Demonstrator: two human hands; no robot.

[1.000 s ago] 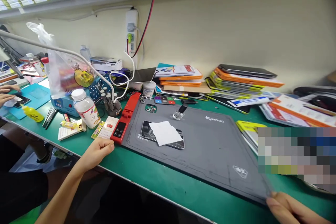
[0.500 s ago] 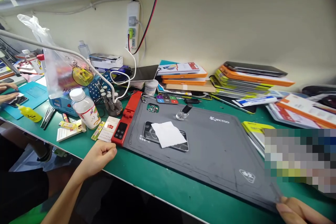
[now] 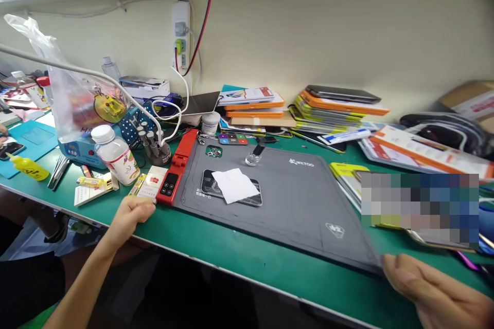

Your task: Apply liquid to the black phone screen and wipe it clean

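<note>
A grey mat with a red device along its left edge lies on the green table. On the mat, a white cloth partly covers a dark phone. Behind them stands a small glass bottle with a black cap. My left hand is closed at the table's front edge, beside the red device; anything inside it is hidden. At the mat's front right corner, my right hand pinches the edge of the mat between thumb and fingers.
A white bottle, a cigarette box and tweezers are at the left. Stacked orange and yellow cases stand along the wall. A blurred item lies at the right. Another person's hand shows at far left.
The view has shifted right, so most things appear further left. My right hand shows more fully at the mat's corner. My left hand remains closed beside the red device.
</note>
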